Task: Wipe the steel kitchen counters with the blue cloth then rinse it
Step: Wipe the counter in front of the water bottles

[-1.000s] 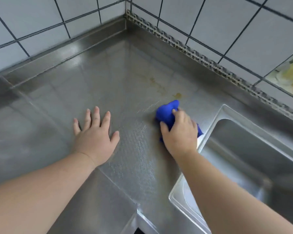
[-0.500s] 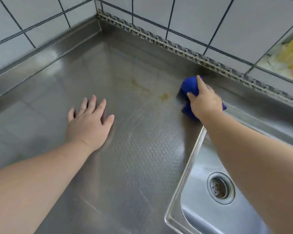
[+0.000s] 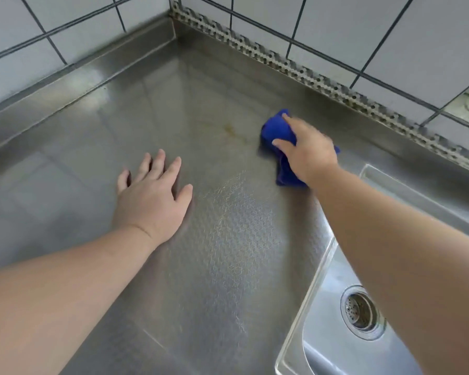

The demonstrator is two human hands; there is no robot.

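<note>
My right hand is on the blue cloth, fingers spread over the bunched wad, pressing it onto the steel counter; thumb on its near-left side. Whether any fingers curl under the cloth, can't tell. Cloth sits toward the counter's back edge, just beside the sink rim's far corner, well short of the back corner where the walls meet. Left hand lies flat, fingers straight & splayed, palm down mid-counter, holding nothing, prob. bracing me.

Yellowish stain just left of the cloth, not yet under it, so I judge the wipe isn't done; rinse not started.

Risks as I see them:
- Cloth is wadded, so only a small patch touches; a pass could skip the stain or just smear it.
- Counter looks wet/slick, so my braced left palm could slide if I lean in.
- Perforated strip along the back wall could snag the cloth if I push too far back.
- Swinging right w/ a loose hold, the cloth could drop over the sink rim early.
</note>
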